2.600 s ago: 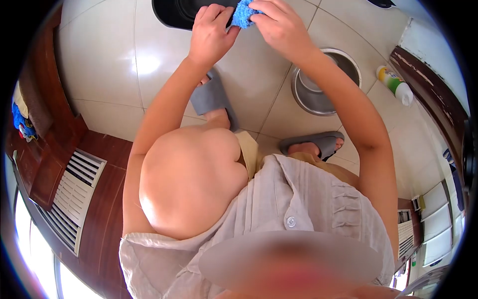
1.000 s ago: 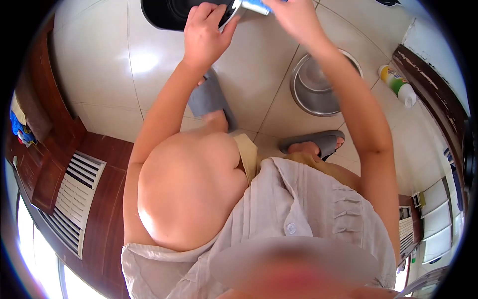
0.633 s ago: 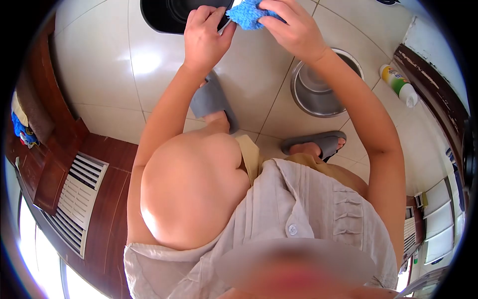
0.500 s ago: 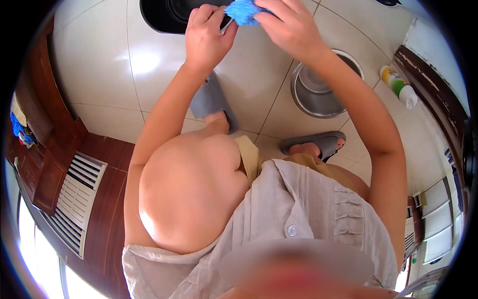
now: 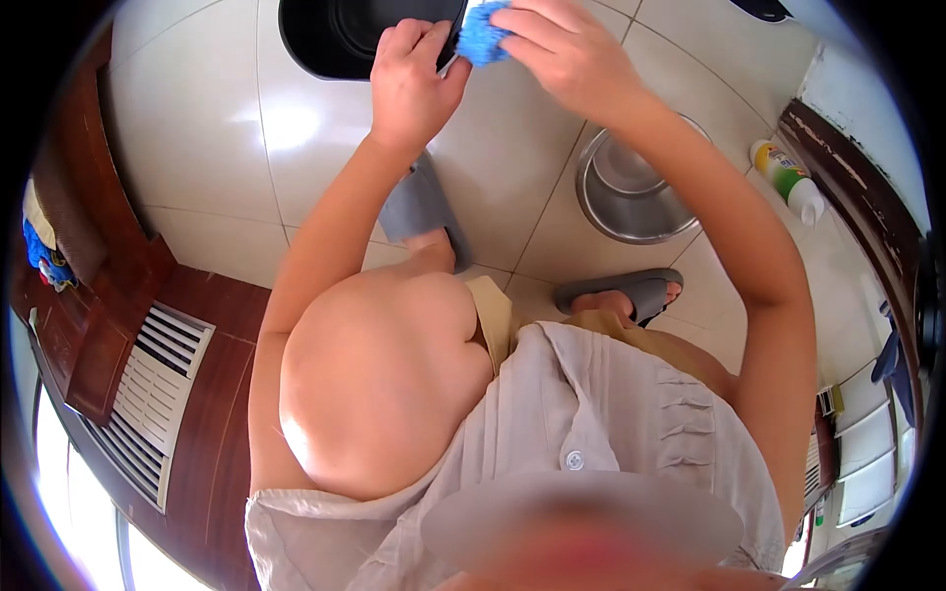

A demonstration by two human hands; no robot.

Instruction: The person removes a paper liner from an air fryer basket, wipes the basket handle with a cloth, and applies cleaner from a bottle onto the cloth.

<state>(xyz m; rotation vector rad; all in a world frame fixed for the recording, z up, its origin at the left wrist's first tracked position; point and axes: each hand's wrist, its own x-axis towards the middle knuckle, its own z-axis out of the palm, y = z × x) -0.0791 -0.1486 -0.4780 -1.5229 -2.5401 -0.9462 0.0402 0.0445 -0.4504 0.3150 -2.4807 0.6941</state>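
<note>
the right hand [image 5: 576,64] clutches a fuzzy blue cloth [image 5: 481,39] at the rim of a black container [image 5: 330,47], beside the left hand [image 5: 412,94], whose fingers and thumb pinch that rim. a metal basin [image 5: 631,215] stands on the floor [image 5: 483,167].

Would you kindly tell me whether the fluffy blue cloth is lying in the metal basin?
No, the right hand holds the fluffy blue cloth next to the black container, away from the metal basin.

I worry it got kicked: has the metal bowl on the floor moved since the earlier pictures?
No. The metal bowl keeps the same place beside the tile joint; the whole view has shifted slightly.
</note>
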